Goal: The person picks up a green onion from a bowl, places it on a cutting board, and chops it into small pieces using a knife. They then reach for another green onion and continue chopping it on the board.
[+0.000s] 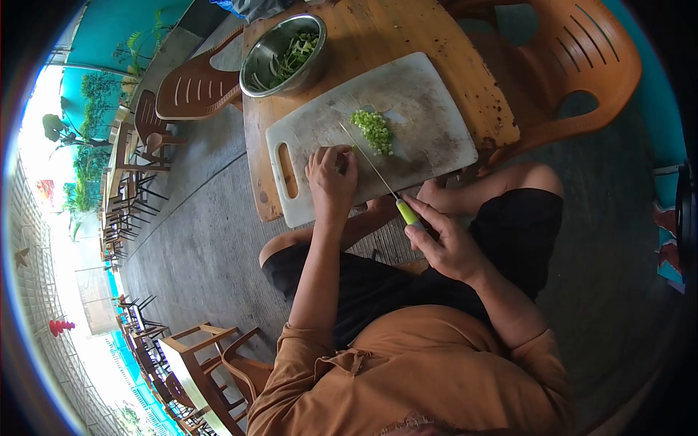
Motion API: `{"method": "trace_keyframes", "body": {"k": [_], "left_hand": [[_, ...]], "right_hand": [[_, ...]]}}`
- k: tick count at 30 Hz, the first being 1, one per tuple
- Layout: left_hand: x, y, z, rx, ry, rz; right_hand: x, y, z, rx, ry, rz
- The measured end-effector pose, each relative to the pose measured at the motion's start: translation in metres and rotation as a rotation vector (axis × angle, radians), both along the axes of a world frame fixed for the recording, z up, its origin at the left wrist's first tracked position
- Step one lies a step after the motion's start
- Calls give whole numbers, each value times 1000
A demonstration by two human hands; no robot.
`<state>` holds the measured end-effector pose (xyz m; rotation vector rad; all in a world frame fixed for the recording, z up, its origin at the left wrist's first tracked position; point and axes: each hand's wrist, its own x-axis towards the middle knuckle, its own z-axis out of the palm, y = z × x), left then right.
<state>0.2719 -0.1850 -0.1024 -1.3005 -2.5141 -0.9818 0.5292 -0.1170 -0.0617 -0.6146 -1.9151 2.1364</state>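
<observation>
My right hand (445, 241) is wrapped round the green and grey handle of a knife (406, 211). Its thin blade slants up and left over a worn white cutting board (436, 102). My left hand (332, 178) rests on the board left of the blade, fingers curled and pressed together. A speck of green shows by its fingertips; what they hold is mostly hidden. Just right of the blade lies a small heap of finely chopped green vegetable (373, 131).
A steel bowl (318, 69) with cut greens and pale strips stands beyond the board on the wooden table (363, 29). Brown plastic chairs flank the table, one at left (193, 91), another at right (574, 51). More tables and chairs line the far left.
</observation>
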Motion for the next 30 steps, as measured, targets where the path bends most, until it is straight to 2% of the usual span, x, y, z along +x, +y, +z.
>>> {"method": "trace_keyframes", "body": {"k": [1, 10, 13, 22, 30], "left_hand": [[0, 0, 0, 0, -13, 2], [0, 0, -2, 49, -15, -1], [1, 0, -2, 53, -7, 9], [-1, 0, -4, 46, 12, 10], [-2, 0, -5, 59, 29, 4]], "right_hand": [[0, -3, -1, 103, 32, -30], [-2, -10, 8, 171, 31, -38], [-3, -10, 13, 118, -18, -14], [-5, -15, 9, 227, 12, -37], [-9, -19, 12, 181, -28, -60]]}}
